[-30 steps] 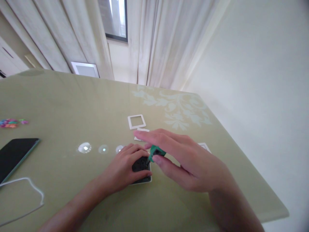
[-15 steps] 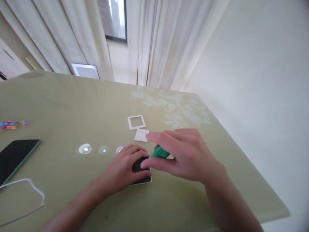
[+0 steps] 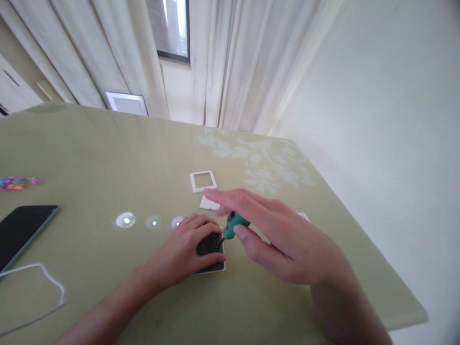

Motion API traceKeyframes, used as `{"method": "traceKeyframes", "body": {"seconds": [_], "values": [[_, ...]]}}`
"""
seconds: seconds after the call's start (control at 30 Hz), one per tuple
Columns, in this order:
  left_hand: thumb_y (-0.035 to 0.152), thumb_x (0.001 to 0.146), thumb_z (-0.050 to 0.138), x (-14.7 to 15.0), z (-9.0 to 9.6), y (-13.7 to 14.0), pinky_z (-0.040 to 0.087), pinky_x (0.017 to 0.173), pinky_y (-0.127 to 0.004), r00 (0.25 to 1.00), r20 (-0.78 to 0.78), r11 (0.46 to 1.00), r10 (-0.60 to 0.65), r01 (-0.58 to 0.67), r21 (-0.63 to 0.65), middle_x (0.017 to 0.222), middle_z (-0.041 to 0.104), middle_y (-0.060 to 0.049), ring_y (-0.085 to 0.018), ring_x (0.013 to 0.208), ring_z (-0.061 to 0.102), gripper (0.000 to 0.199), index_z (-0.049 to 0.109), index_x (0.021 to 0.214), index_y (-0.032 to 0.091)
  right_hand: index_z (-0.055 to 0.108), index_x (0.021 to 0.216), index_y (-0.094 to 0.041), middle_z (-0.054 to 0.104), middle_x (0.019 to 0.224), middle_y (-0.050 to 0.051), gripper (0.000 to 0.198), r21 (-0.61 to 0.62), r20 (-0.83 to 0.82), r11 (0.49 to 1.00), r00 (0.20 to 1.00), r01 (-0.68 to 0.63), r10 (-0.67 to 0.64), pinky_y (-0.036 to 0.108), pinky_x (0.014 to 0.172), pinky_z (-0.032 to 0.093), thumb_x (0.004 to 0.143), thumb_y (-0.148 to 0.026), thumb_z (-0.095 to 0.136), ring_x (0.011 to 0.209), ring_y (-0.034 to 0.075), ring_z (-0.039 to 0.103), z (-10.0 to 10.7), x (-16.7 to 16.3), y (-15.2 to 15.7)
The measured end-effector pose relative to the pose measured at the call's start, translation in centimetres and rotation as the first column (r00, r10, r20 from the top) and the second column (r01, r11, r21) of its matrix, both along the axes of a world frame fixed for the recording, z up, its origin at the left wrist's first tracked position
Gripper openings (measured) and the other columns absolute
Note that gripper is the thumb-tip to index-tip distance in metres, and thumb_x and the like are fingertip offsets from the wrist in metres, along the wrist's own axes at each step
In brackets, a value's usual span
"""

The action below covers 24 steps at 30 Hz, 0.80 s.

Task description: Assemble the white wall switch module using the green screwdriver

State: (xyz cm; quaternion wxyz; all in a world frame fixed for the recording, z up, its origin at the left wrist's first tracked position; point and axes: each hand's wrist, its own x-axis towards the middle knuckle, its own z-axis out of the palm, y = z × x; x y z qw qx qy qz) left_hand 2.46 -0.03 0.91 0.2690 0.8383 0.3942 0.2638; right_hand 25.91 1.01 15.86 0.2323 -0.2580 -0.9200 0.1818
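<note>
On the table, my left hand (image 3: 189,247) is closed around a small square black device with a white edge (image 3: 209,244), which looks like the back of a wall switch. Fingers lie on the far side and the thumb on the near side, partly covering it. My right hand (image 3: 276,230) holds a screwdriver with a green handle (image 3: 233,224) between thumb and fingers. Its dark shaft points down and left, with the tip at the black part. Just beyond, a white flat plate (image 3: 208,203) lies partly under my right fingers, beside a white square frame (image 3: 203,181).
A black phone (image 3: 25,230) and a white cable (image 3: 45,270) lie at the left. Small colourful pieces (image 3: 16,182) sit farther back. Behind my right hand, a white object (image 3: 304,216) shows partly. The table's right edge runs beside a white wall (image 3: 395,143).
My right hand has shifted a little right, its thumb drawn back from the black device. More of the screwdriver, including its shaft, now shows. My left hand has stayed in place.
</note>
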Motion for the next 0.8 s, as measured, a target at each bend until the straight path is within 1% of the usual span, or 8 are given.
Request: {"method": "traceKeyframes", "body": {"seconds": [0.13, 0.23, 0.3, 0.4, 0.5, 0.67, 0.73, 0.8], "values": [[0.041, 0.097, 0.083, -0.01, -0.15, 0.06, 0.057, 0.102, -0.050, 1.000, 0.008, 1.000, -0.011, 0.011, -0.024, 0.132, 0.076, -0.006, -0.033, 0.122, 0.068, 0.029, 0.072, 0.121, 0.030, 0.076, 0.117, -0.019, 0.080, 0.083, 0.001, 0.028, 0.281, -0.031, 0.945, 0.986, 0.166, -0.164, 0.028, 0.066, 0.052, 0.106, -0.045, 0.073, 0.068, 0.015, 0.072, -0.43, -0.13, 0.03], [0.041, 0.097, 0.084, -0.06, -0.31, 0.04, 0.056, 0.106, -0.051, 1.000, 0.025, 1.000, -0.010, 0.010, 0.000, 0.133, 0.076, -0.006, -0.033, 0.126, 0.067, 0.033, 0.072, 0.125, 0.029, 0.063, 0.146, -0.017, 0.081, 0.130, 0.010, 0.040, 0.099, -0.019, 0.994, 0.999, 0.051, -0.049, 0.032, 0.094, 0.060, 0.112, -0.036, 0.058, 0.115, 0.022, 0.078, -0.32, -0.25, 0.19], [0.041, 0.096, 0.085, -0.03, -0.31, -0.03, 0.055, 0.107, -0.052, 1.000, 0.019, 1.000, -0.001, 0.001, 0.006, 0.132, 0.076, -0.007, -0.034, 0.127, 0.067, 0.033, 0.072, 0.124, 0.029, 0.048, 0.162, -0.015, 0.064, 0.161, 0.014, 0.051, 0.001, -0.045, 0.998, 0.997, -0.062, 0.062, 0.035, 0.116, 0.054, 0.112, -0.023, 0.041, 0.147, 0.022, 0.062, -0.31, -0.33, 0.25], [0.041, 0.096, 0.085, 0.08, -0.11, -0.11, 0.056, 0.105, -0.052, 1.000, 0.009, 1.000, 0.020, -0.020, -0.023, 0.126, 0.077, -0.006, -0.033, 0.122, 0.069, 0.028, 0.073, 0.118, 0.029, 0.061, 0.149, -0.017, 0.081, 0.128, 0.008, 0.039, 0.174, -0.046, 0.985, 0.999, 0.008, 0.000, 0.029, 0.092, 0.060, 0.114, -0.025, 0.047, 0.111, 0.019, 0.078, -0.79, -0.46, 0.23], [0.042, 0.098, 0.083, 0.12, 0.09, -0.04, 0.057, 0.104, -0.051, 1.000, 0.019, 1.000, 0.002, -0.002, -0.021, 0.127, 0.077, -0.006, -0.033, 0.121, 0.069, 0.029, 0.073, 0.121, 0.028, 0.073, 0.125, -0.018, 0.079, 0.084, 0.000, 0.026, 0.348, -0.056, 0.928, 0.991, 0.136, -0.124, 0.028, 0.068, 0.053, 0.110, -0.039, 0.067, 0.069, 0.015, 0.071, -1.08, -0.48, 0.19], [0.043, 0.095, 0.086, 0.00, -0.35, 0.03, 0.055, 0.106, -0.054, 1.000, -0.003, 1.000, 0.002, -0.001, 0.028, 0.134, 0.076, -0.007, -0.035, 0.126, 0.068, 0.034, 0.073, 0.124, 0.028, 0.046, 0.163, -0.020, 0.065, 0.159, 0.012, 0.049, -0.078, -0.069, 0.991, 0.992, -0.107, 0.102, 0.038, 0.113, 0.056, 0.114, -0.028, 0.042, 0.143, 0.022, 0.065, -0.24, -0.45, 0.32], [0.041, 0.097, 0.084, 0.00, -0.53, 0.02, 0.055, 0.107, -0.054, 1.000, 0.004, 1.000, 0.007, -0.007, 0.025, 0.138, 0.075, -0.007, -0.035, 0.130, 0.067, 0.032, 0.073, 0.124, 0.029, 0.051, 0.159, -0.023, 0.071, 0.152, 0.009, 0.044, -0.055, -0.057, 0.994, 0.994, -0.099, 0.096, 0.033, 0.108, 0.057, 0.116, -0.025, 0.044, 0.135, 0.019, 0.070, -0.39, -0.57, 0.35], [0.038, 0.099, 0.081, 0.04, -0.50, 0.00, 0.055, 0.107, -0.052, 1.000, 0.019, 1.000, -0.002, 0.002, 0.007, 0.138, 0.075, -0.006, -0.034, 0.129, 0.067, 0.029, 0.072, 0.125, 0.029, 0.064, 0.143, -0.021, 0.084, 0.120, 0.006, 0.033, 0.138, -0.047, 0.990, 0.999, 0.007, -0.001, 0.028, 0.086, 0.059, 0.114, -0.034, 0.060, 0.101, 0.017, 0.079, -0.91, -0.72, 0.37]]}}
